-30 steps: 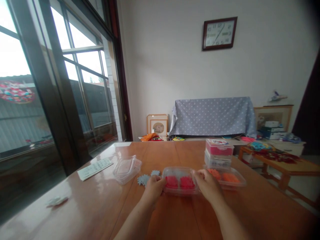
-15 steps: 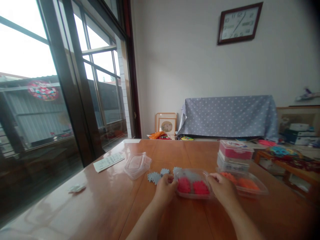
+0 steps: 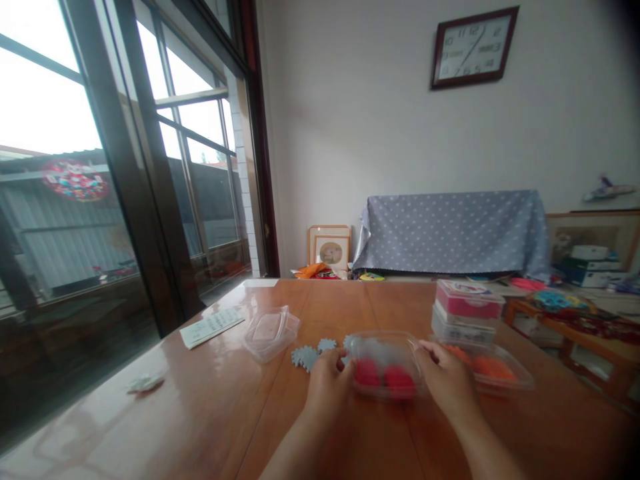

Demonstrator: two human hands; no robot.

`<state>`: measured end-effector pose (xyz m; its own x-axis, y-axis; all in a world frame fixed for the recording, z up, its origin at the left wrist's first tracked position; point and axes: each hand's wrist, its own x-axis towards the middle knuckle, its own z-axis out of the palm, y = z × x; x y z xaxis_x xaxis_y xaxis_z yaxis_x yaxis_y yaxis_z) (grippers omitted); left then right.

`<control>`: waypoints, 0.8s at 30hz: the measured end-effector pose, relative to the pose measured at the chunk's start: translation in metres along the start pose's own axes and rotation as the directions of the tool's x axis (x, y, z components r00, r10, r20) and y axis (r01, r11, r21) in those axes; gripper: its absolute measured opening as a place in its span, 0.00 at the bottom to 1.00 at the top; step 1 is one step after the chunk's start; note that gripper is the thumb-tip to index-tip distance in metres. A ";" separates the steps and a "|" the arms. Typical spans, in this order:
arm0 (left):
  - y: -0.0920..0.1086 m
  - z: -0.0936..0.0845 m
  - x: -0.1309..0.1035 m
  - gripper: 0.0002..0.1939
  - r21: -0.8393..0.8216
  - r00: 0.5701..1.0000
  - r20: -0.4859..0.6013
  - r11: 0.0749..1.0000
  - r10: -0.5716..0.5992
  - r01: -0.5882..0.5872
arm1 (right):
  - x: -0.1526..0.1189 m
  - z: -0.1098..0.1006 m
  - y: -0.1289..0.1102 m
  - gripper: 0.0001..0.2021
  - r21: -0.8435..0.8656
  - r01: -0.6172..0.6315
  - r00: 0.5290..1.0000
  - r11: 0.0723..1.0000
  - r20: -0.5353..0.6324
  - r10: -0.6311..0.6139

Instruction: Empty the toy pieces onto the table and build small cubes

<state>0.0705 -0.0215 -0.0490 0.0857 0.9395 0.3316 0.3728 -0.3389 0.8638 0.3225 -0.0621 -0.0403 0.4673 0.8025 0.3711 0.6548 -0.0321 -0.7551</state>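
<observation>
1. Clear plasticware (image 3: pixel 270 335) sits at left, well apart from the hands; gray toothed pieces (image 3: pixel 305 358) lie just beside the left hand (image 3: pixel 330 380); an outward sweep could scatter them.
2. The left hand grasps the left edge of the clear container (image 3: pixel 384 333), thumb against fingers; a weak pinch could let that side drop.
3. The container is between both hands, red pieces (image 3: pixel 400 380) inside; uneven lifting could slide them together; I cannot tell whether it is lidded.
4. The right hand (image 3: pixel 447 375) pinches the right edge; drifting rightward, it could bump the orange pieces' tray (image 3: pixel 525 383).
</observation>
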 end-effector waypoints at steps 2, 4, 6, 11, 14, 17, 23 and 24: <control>0.001 0.000 0.002 0.17 -0.212 0.997 0.025 0.974 -0.072 0.076 | -0.001 0.000 -0.004 0.23 0.073 0.002 1.000 0.997 -0.007 -0.001; 0.002 -0.002 0.004 0.17 -0.383 0.989 0.065 0.912 -0.135 0.150 | -0.002 0.001 -0.007 0.24 0.127 0.013 1.000 0.992 -0.006 -0.013; 0.005 -0.008 0.006 0.16 -0.480 0.978 0.092 0.852 -0.186 0.207 | -0.002 0.001 -0.010 0.25 0.175 0.029 1.000 0.984 -0.009 -0.028; 0.015 -0.038 0.014 0.17 -0.560 0.984 -0.016 0.817 -0.178 0.139 | -0.002 0.000 -0.008 0.27 0.237 0.018 0.998 0.971 -0.069 -0.001; 0.017 -0.062 0.023 0.18 -0.524 0.969 -0.197 0.852 -0.150 0.025 | 0.001 0.000 -0.004 0.26 0.204 -0.033 0.998 0.978 -0.049 0.044; 0.008 -0.089 0.032 0.18 -0.404 0.912 -0.394 0.913 -0.112 -0.062 | 0.003 0.001 0.001 0.27 0.173 -0.062 0.997 0.983 -0.030 0.068; -0.038 -0.139 0.039 0.13 0.031 0.724 -0.680 0.991 0.115 -0.128 | 0.002 0.006 0.011 0.26 0.201 -0.098 0.995 0.975 0.020 0.096; -0.047 -0.144 0.039 0.13 0.110 0.685 -0.709 0.985 0.170 -0.132 | 0.003 0.007 0.012 0.26 0.202 -0.104 0.995 0.974 0.027 0.100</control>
<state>-0.0768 0.0240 -0.0219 -0.5324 0.5504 0.6431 0.4574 -0.4522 0.7657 0.3280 -0.0565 -0.0523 0.5146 0.8108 0.2789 0.4690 0.0061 -0.8832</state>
